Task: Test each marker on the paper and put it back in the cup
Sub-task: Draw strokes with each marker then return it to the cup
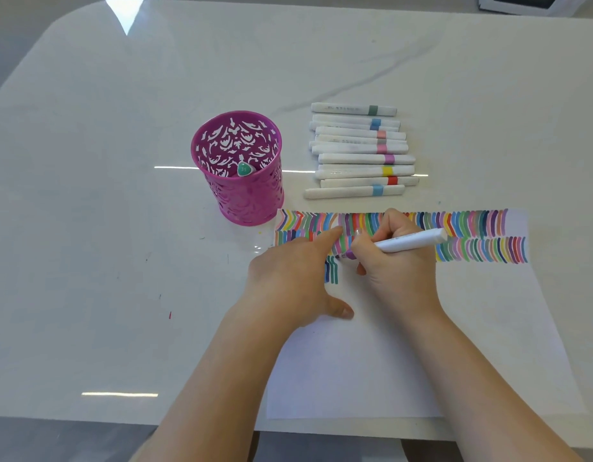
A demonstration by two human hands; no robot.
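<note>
My right hand (393,261) grips a white marker (412,242) with a purple tip, and the tip touches the white paper (372,361) just right of two short blue and green strokes. My left hand (295,281) lies flat on the paper's left edge, fingers spread, index finger pointing toward the coloured strokes. Two full rows of coloured strokes run across the top of the paper. A pink cut-out cup (238,168) stands to the upper left and holds one marker with a teal cap (244,169). Several capped white markers (362,151) lie in a row behind the paper.
The white glossy table (121,261) carries a few small ink specks left of the paper. Its front edge runs just below the paper. A white object (535,3) sits at the far right corner.
</note>
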